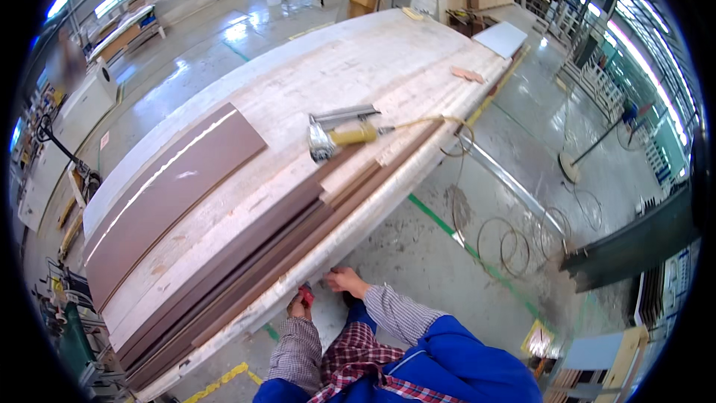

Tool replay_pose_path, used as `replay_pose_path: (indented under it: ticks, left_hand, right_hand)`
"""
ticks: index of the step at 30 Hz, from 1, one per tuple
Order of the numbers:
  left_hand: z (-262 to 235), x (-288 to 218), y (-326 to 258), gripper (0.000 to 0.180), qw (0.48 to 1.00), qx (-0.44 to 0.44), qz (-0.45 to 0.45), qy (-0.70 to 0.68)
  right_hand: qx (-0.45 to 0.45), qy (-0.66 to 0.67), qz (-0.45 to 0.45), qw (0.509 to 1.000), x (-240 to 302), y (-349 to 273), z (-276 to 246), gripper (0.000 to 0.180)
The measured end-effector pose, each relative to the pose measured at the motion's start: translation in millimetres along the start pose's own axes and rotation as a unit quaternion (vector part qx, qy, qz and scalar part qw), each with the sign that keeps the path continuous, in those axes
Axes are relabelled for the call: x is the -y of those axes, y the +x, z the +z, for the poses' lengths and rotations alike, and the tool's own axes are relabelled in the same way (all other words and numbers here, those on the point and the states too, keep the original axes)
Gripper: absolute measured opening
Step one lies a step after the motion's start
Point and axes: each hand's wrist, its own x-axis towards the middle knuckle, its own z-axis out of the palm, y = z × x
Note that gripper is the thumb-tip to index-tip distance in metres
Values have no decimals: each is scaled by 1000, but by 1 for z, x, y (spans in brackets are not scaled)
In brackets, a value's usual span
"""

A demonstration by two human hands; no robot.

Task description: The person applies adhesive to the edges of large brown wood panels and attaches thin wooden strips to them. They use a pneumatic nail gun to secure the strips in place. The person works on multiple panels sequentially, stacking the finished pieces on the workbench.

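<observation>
Below the near edge of a long white worktable (358, 52), my left hand (299, 307) is closed round a small red object (306, 296), whose kind I cannot make out. My right hand (346, 281) is just right of it, fingers curled together; whatever they hold, if anything, is hidden. Along the near edge of the table lie several long brown strips (246, 283), side by side. Farther left rests a wide brown panel (175, 186) with a white line running along it. A yellow and silver nail gun (350, 134) lies beyond the strips' far ends.
A yellow air hose (425, 121) runs from the nail gun over the table edge and coils on the floor at right. Toward the table's far end are a pinkish scrap (467, 75) and a white board (500, 39). A dark green beam (634, 242) juts in from the right.
</observation>
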Motion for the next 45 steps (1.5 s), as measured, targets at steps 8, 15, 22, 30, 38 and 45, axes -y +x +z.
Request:
replay_pose_path:
  ticks: [8,15,22,30,38,45]
  left_hand:
    - [50,35,25,19,996,-63,-51,30]
    - [-15,64,-41,30,888,-104,-63,443]
    - [15,7,-107,31,921,-346,-41,175]
    - [93,28,-144,32,836,-411,73,356]
    - [147,-96,-207,20,583,-520,471,410]
    - [87,-184,-168,43,563,-123,478,663]
  right_hand:
    - [37,-433,-59,899,-7,24,-145,31]
    - [269,-410,51,870,129,-64,-136,23]
    - [409,-316,-86,852,227,-42,-38,18]
    - [453,-467,-370,663,248,3,56,20]
    - [376,-617,-506,471,209,-23,71,26]
    - [303,-744,-353,480,177,-7,65,31]
